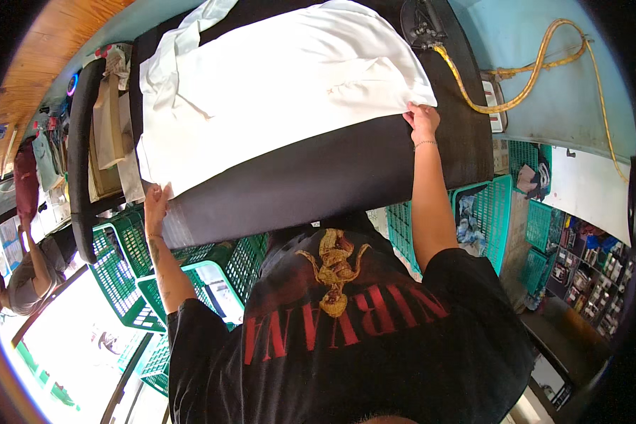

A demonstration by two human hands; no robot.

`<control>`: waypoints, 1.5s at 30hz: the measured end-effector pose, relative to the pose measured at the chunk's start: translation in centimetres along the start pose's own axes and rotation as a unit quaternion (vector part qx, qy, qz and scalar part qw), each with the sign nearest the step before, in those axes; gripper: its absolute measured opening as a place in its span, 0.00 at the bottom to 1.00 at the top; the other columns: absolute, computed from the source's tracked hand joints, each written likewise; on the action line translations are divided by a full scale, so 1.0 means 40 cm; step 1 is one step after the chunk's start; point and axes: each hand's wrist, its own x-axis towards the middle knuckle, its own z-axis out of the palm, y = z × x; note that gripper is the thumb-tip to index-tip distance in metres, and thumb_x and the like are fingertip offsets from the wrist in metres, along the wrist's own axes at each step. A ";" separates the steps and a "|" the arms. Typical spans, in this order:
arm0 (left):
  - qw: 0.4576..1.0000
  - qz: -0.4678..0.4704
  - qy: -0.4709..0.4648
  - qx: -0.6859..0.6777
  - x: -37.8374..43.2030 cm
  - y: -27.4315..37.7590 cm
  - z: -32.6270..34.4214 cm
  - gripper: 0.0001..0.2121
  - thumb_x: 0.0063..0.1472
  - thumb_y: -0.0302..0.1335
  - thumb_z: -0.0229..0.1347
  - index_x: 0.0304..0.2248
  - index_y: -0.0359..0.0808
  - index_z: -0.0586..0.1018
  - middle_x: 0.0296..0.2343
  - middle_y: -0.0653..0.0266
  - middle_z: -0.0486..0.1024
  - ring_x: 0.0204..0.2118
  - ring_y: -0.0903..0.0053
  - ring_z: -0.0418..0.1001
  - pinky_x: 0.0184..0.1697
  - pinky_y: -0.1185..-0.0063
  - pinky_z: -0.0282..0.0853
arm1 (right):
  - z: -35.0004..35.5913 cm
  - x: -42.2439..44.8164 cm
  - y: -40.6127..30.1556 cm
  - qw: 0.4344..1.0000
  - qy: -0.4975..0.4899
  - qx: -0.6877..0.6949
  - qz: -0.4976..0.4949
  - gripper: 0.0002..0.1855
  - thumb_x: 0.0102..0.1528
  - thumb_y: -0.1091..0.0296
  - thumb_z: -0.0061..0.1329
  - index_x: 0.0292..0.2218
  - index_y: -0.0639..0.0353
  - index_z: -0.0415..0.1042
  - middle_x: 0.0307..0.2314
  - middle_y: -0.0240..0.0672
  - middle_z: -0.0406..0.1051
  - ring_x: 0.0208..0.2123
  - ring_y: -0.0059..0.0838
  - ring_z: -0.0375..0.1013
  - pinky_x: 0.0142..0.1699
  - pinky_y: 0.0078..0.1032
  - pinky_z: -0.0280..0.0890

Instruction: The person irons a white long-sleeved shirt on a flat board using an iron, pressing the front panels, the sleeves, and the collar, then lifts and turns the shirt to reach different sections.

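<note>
A white garment (pixel 275 95), probably a shirt, lies spread over a dark padded ironing table (pixel 307 175). One sleeve (pixel 175 58) is folded loosely at its left and runs past the far edge. Its near edge is held at both ends. My left hand (pixel 157 204) pinches the lower left corner between thumb and fingers, by the table's near left corner. At the right end, my right hand (pixel 423 121) grips the hem close to the other corner. Soft creases run through the cloth near the right hand. A black iron (pixel 425 26) rests at the table's far right.
A yellow cloth-wrapped cord (pixel 469 103) loops from the iron to the blue wall. Green plastic baskets (pixel 122 270) stand below the table on the left, and another basket (pixel 490 222) holding cloth on the right. A padded black bar (pixel 82 148) borders the left side. Another person (pixel 32 281) is farther left.
</note>
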 end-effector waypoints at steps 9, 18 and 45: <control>0.994 0.089 0.042 0.051 -0.045 -0.238 -0.086 0.14 0.62 0.36 0.66 0.33 0.35 0.75 0.25 0.70 0.75 0.25 0.77 0.70 0.32 0.76 0.66 | -0.195 -0.183 0.082 0.998 -0.041 -0.056 0.000 0.18 0.52 0.80 0.63 0.40 0.65 0.67 0.31 0.41 0.73 0.25 0.30 0.77 0.29 0.26 0.78; 0.940 0.315 0.107 0.082 -0.159 0.204 0.413 0.09 0.63 0.27 0.64 0.42 0.36 0.83 0.39 0.60 0.81 0.42 0.66 0.77 0.49 0.70 0.72 | -0.331 -0.026 0.009 0.866 -0.035 -0.355 -0.350 0.12 0.54 0.69 0.61 0.41 0.56 0.78 0.33 0.40 0.77 0.32 0.40 0.79 0.40 0.35 0.73; 0.874 0.480 0.007 0.083 -0.383 0.727 0.995 0.21 0.61 0.27 0.60 0.54 0.34 0.77 0.56 0.57 0.73 0.59 0.60 0.66 0.60 0.60 0.57 | 0.090 0.279 -0.192 0.774 -0.261 -0.517 -0.254 0.16 0.51 0.56 0.65 0.37 0.56 0.82 0.32 0.38 0.82 0.37 0.39 0.82 0.43 0.34 0.74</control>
